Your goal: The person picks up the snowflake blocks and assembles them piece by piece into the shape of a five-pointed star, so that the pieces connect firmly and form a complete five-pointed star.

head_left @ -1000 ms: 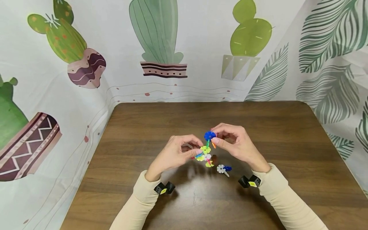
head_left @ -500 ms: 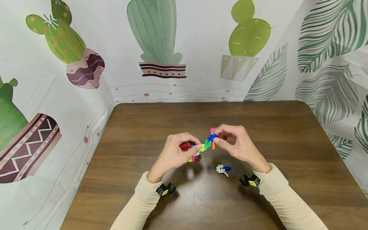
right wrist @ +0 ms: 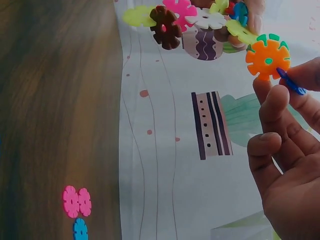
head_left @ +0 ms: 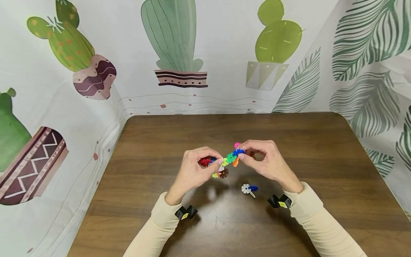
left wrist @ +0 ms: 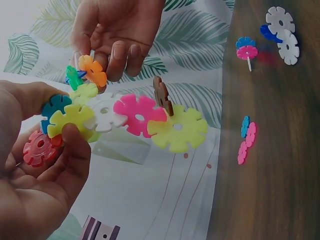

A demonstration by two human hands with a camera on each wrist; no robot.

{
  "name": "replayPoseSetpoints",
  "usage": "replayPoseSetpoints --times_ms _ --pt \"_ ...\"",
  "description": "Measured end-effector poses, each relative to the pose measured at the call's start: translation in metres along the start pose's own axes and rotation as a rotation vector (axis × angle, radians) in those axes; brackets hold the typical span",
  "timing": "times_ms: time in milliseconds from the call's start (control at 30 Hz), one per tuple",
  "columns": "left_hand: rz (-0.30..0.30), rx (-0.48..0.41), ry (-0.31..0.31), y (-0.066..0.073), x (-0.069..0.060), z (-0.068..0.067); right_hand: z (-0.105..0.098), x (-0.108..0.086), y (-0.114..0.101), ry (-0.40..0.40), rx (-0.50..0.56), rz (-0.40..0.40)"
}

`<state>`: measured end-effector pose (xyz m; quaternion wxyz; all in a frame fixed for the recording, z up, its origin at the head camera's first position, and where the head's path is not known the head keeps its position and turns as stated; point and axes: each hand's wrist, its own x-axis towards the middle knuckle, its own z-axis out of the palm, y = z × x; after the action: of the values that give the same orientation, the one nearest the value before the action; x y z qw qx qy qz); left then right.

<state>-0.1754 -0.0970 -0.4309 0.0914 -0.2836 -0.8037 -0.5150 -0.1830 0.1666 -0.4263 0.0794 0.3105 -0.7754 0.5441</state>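
A chain of notched, flower-shaped plastic discs in many colours (head_left: 230,157) hangs in the air just below and right of the head view's centre. The left hand (head_left: 192,172), thumb and fingers curled nearly closed, pinches its middle; the right hand (head_left: 270,161) likewise pinches its glossy dark-blue notched disc (head_left: 238,152). Below, a white-and-blue disc cluster (head_left: 246,189) lies on the brown wood-grained table (head_left: 212,132).

Near 3 o'clock, the right hand (right wrist: 292,172) pinches a dark-blue disc (right wrist: 291,82) that meets an orange disc (right wrist: 259,62). A brown disc (right wrist: 168,37) occupies 12 o'clock; 2 pink discs (right wrist: 75,207) lie on the tabletop (right wrist: 60,100) between 7 and 8 o'clock.
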Motion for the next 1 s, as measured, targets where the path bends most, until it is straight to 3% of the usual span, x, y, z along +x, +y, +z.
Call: replayPoseSetpoints --times_ms 467,767,1000 --pt "0.052 -0.019 0.05 -0.0021 -0.0008 0.0055 -0.0045 0.0028 -0.0013 -0.047 0.018 -0.001" --pt "0.076 -0.031 0.046 -0.0013 0.0001 0.0066 -0.0031 0.0048 -0.0009 -0.059 0.025 -0.029" --pt "0.046 -0.055 0.07 -0.001 0.0001 0.0061 -0.002 0.0059 -0.0054 -0.028 -0.028 -0.028"
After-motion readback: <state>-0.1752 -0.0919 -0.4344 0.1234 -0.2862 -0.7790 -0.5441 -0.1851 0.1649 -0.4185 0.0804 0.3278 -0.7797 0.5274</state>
